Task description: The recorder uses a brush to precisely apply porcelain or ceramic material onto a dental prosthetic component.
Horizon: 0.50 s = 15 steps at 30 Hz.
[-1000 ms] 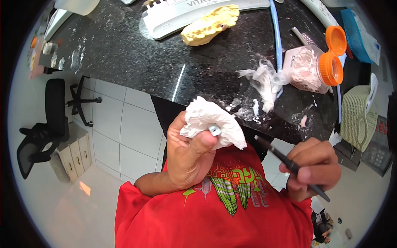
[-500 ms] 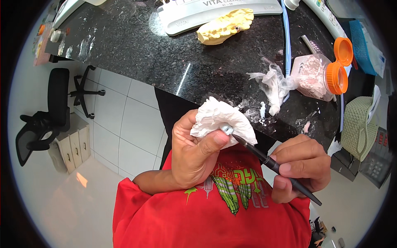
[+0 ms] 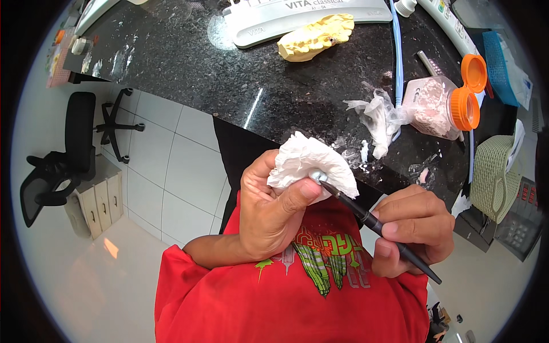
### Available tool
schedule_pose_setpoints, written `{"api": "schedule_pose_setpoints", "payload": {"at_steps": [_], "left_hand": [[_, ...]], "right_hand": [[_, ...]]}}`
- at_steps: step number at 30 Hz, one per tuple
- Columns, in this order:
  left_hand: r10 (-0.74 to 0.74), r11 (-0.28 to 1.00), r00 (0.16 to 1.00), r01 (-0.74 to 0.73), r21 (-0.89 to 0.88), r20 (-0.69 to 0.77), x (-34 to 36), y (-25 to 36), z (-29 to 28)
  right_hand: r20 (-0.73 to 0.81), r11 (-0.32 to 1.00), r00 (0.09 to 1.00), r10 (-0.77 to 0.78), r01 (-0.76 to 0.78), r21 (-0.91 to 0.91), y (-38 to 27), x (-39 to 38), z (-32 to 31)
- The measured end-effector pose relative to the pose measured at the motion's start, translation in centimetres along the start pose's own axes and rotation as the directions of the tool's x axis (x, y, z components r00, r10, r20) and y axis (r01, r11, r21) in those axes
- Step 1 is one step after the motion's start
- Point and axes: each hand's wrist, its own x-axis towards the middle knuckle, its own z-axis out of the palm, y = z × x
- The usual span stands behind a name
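My left hand (image 3: 264,212) is closed on a folded white tissue (image 3: 302,153). Between its thumb and the tissue sits a small shiny blue-white piece resembling a dental crown (image 3: 318,175). Pinched like a pencil in my right hand (image 3: 420,226) is a black pen-shaped tool (image 3: 366,217), its tapered tip at the crown. The exact end of that tip is too small to make out. Both hands are in front of my red shirt, at the near edge of the dark speckled counter (image 3: 194,74).
A yellow dental model (image 3: 317,39) lies before a grey shade-guide holder (image 3: 257,34). On the right are a crumpled clear plastic bag (image 3: 380,123), an orange-lidded jar of pink powder (image 3: 432,106), a blue tube (image 3: 397,57) and a woven basket (image 3: 494,177). White crumbs litter the counter.
The crown has turned a little in my left fingers, so its hollow shows less. My hands are slightly closer together, and the tool's tip remains at the crown.
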Motion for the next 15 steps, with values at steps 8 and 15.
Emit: {"api": "schedule_pose_setpoints", "payload": {"at_steps": [8, 15], "left_hand": [[-0.007, 0.987, 0.999, 0.014, 0.160, -0.041, -0.12, 0.08, -0.13], [-0.008, 0.986, 0.999, 0.015, 0.167, -0.044, -0.10, 0.03, -0.16]], "right_hand": [[0.013, 1.000, 1.000, 0.018, -0.018, -0.004, -0.31, 0.11, -0.12], [0.004, 1.000, 1.000, 0.016, -0.016, -0.005, -0.29, 0.03, -0.03]]}}
